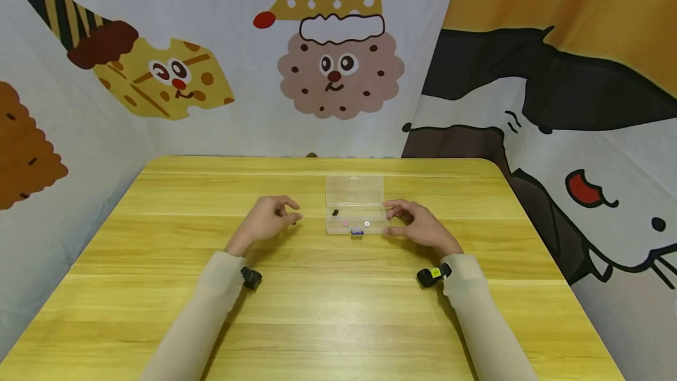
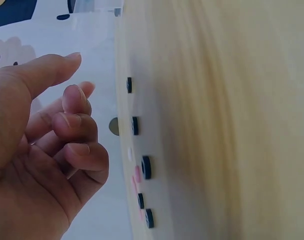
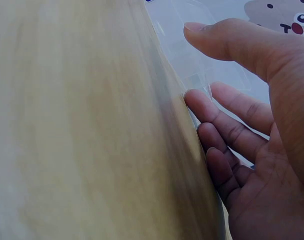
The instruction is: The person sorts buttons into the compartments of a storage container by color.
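Note:
A small clear plastic box (image 1: 354, 193) stands on the table with its lid raised at the back. Inside are a few tiny pieces: a black one (image 1: 335, 213), a pink one (image 1: 345, 224) and a white one (image 1: 367, 224). My left hand (image 1: 267, 217) is left of the box, fingers loosely bent and apart from the thumb, holding nothing. Several small black discs, like buttons (image 2: 146, 167), lie on the table by it, with pink pieces (image 2: 137, 174) behind them. My right hand (image 1: 420, 225) is at the box's right end, thumb and fingers spread; contact is unclear.
The wooden table (image 1: 338, 322) reaches back to a cloth backdrop (image 1: 238, 75) printed with cartoon figures. A blue latch (image 1: 357, 233) is on the box's front. Each wrist wears a small black camera, such as the left camera (image 1: 251, 278).

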### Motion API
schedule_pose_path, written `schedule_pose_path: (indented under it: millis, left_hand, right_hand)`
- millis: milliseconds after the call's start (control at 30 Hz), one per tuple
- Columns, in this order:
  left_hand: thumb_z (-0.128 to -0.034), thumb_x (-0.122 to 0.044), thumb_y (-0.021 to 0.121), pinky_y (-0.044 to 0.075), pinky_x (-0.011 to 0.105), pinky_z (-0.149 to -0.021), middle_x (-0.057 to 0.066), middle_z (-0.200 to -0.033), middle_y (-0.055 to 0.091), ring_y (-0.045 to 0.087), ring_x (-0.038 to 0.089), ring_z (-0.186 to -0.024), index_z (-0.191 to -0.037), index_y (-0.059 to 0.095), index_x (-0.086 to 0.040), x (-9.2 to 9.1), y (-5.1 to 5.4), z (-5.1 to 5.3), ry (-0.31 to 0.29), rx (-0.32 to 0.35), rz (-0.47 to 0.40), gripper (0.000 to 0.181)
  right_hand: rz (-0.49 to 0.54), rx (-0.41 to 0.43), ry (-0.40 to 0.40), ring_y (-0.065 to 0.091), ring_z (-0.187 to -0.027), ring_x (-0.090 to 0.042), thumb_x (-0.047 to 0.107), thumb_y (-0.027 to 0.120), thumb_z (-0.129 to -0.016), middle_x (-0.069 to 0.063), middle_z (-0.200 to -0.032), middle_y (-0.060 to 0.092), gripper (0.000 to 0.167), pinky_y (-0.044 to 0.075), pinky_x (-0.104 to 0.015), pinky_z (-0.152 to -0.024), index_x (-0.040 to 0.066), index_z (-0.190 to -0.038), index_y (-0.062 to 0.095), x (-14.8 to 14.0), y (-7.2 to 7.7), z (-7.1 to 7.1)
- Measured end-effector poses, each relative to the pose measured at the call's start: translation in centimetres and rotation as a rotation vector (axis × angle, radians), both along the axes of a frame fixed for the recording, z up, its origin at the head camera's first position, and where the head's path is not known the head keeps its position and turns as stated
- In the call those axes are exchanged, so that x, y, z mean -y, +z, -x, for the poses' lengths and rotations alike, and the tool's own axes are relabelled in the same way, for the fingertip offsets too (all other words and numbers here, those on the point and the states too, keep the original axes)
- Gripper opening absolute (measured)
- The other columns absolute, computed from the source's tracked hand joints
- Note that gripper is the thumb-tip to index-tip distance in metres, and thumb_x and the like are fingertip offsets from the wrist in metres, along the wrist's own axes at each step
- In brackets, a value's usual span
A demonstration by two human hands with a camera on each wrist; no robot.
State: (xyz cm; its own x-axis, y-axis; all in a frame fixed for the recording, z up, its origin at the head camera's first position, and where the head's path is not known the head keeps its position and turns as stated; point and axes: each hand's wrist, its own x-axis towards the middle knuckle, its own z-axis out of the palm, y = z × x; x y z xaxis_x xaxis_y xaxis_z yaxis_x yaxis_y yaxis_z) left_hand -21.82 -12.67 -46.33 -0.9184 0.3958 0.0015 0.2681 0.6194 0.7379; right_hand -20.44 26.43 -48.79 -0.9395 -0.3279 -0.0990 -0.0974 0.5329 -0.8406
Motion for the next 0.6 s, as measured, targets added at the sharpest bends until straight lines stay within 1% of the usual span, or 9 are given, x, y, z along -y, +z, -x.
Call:
schedule_pose_path:
  millis: [100,233,333,467,600]
  left_hand:
    - [-0.0988,-0.026,0.071,0.046,0.029,-0.051,0.012,-0.073,0.067,0.053,0.017,-0.053,-0.119,0.072,-0.004,0.3,-0.2,0.0,0.003,0.009,0.011,0.030]
    - [-0.0987,-0.026,0.071,0.041,0.027,-0.050,0.011,-0.072,0.065,0.049,0.015,-0.053,-0.118,0.073,-0.005,0.6,-0.3,0.1,0.006,0.028,0.030,0.028]
    - [-0.0982,-0.025,0.072,0.039,0.027,-0.049,0.012,-0.072,0.065,0.047,0.015,-0.052,-0.117,0.073,-0.006,0.7,-0.2,0.1,0.013,0.054,0.034,0.027]
    - [-0.0971,-0.025,0.073,0.039,0.027,-0.048,0.010,-0.072,0.064,0.045,0.014,-0.050,-0.115,0.074,-0.008,1.0,-0.3,0.2,0.021,0.086,0.034,0.025]
    - [-0.0953,-0.022,0.075,0.037,0.026,-0.047,0.003,-0.065,0.057,0.041,0.012,-0.049,-0.112,0.075,-0.009,1.3,-0.4,0.4,0.020,0.111,0.025,0.021]
  right_hand:
    - [0.019,0.011,0.008,0.062,-0.113,-0.036,0.014,0.082,-0.088,-0.019,-0.124,0.065,0.064,0.045,-0.050,-0.100,0.007,-0.146,0.055,0.3,0.8,-0.3]
    - [0.021,0.010,0.024,0.062,-0.113,-0.038,0.012,0.081,-0.089,-0.022,-0.124,0.065,0.063,0.046,-0.050,-0.100,0.003,-0.145,0.055,0.7,2.7,-1.2]
    - [0.015,0.005,0.027,0.062,-0.113,-0.037,0.012,0.081,-0.089,-0.022,-0.124,0.065,0.062,0.046,-0.050,-0.100,0.003,-0.145,0.054,0.9,3.3,-1.5]
    - [0.012,0.011,0.020,0.062,-0.113,-0.038,0.012,0.081,-0.089,-0.022,-0.124,0.065,0.062,0.046,-0.050,-0.101,0.003,-0.145,0.055,1.0,3.2,-1.5]
    - [0.010,0.013,0.011,0.062,-0.114,-0.038,0.013,0.081,-0.089,-0.021,-0.125,0.065,0.064,0.045,-0.051,-0.101,0.005,-0.146,0.054,0.4,1.3,-0.6]
